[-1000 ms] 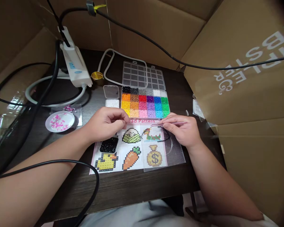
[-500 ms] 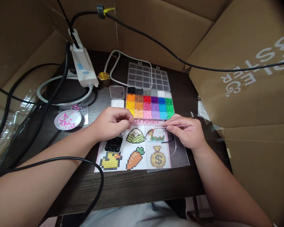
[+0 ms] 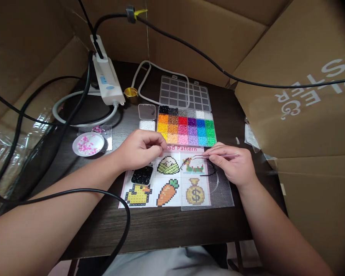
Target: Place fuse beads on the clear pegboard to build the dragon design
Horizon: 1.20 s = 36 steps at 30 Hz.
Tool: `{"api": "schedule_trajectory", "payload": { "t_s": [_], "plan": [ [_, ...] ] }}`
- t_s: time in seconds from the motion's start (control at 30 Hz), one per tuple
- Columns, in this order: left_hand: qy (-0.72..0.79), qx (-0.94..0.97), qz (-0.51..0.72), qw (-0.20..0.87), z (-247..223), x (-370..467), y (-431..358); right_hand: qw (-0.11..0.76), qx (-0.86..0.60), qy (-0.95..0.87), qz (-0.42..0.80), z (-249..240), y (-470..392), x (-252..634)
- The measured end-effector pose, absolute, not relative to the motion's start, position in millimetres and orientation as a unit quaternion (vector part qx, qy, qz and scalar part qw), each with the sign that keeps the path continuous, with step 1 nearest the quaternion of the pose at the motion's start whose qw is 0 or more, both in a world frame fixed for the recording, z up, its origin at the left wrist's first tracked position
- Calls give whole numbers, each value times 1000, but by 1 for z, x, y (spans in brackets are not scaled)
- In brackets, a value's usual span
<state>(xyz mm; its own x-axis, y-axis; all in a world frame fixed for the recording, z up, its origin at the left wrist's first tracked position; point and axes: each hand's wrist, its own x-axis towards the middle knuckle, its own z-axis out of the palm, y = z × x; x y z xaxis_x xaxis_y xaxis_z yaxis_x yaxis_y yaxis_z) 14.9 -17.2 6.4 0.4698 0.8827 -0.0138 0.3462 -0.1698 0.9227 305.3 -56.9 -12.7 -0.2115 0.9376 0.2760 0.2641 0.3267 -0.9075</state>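
My right hand (image 3: 231, 163) grips a pair of tweezers (image 3: 212, 156) between thumb and fingers. Their tips point left, over the dragon picture (image 3: 194, 165) on the bead pattern sheet (image 3: 154, 195). A clear pegboard (image 3: 222, 191) covers the right part of that sheet. My left hand (image 3: 145, 149) is closed, thumb against curled fingers, above the sheet's upper left; whether it pinches anything is hidden. Just below it lies a small open box of black beads (image 3: 142, 175). Behind the hands sits a divided box of coloured beads (image 3: 186, 126), its clear lid (image 3: 185, 92) folded back.
A white dish of pink and white beads (image 3: 88, 144) rests on another pegboard (image 3: 108, 138) at left. A small box of white beads (image 3: 147, 125), a gold cup (image 3: 131, 94) and a power strip (image 3: 107, 82) stand farther back. A black cable (image 3: 103, 190) crosses near my left forearm.
The camera view has turned slightly, so everything sits farther right in the picture. Both hands keep nearly the same pose, with the tweezers still over the dragon picture.
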Motion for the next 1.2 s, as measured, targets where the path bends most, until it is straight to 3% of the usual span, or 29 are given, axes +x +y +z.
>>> {"api": "schedule_trajectory", "payload": {
  "t_s": [1.2],
  "plan": [
    [455, 694, 266, 491, 8, 17, -17, 416, -478, -678, 374, -15, -58, 301]
  ]
}}
